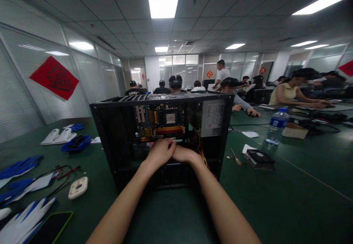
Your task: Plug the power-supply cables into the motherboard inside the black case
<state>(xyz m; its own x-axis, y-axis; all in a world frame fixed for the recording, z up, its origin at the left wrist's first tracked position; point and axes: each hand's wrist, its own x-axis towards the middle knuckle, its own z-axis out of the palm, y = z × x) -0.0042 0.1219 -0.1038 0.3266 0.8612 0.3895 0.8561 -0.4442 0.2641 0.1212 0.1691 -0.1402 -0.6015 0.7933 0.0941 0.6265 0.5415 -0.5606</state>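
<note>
Two bare hands of yours, the left hand (pixel 161 150) and the right hand (pixel 183 153), reach into the uncovered side of a black computer case (pixel 106 141), meeting near its middle. The case stands on the green table (pixel 303 185) straight in front of you, its frame around your fingers. Your left thumb lies against or just beside your right hand; the other fingers bend down and away from you, their tips hidden, so I cannot tell whether they are pinching anything.

Just above and beyond your fingers you have the motherboard (pixel 178 111), with a pale square chip (pixel 170 118) and red and yellow slots (pixel 171 130). Up to the right of them sits the silver power supply (pixel 213 117), and coloured wires (pixel 203 156) hang close by your right wrist.

Well to the right of your fingers, outside the case, lie a screwdriver (pixel 236 158) and a dark fan (pixel 260 155), with a water bottle (pixel 276 126) farther out. Well to their left are a blue tray (pixel 75 143) and a pale square object (pixel 78 188); nearer you on that side, white-and-blue gloves (pixel 29 216) lie beside a green-edged phone (pixel 53 227).
</note>
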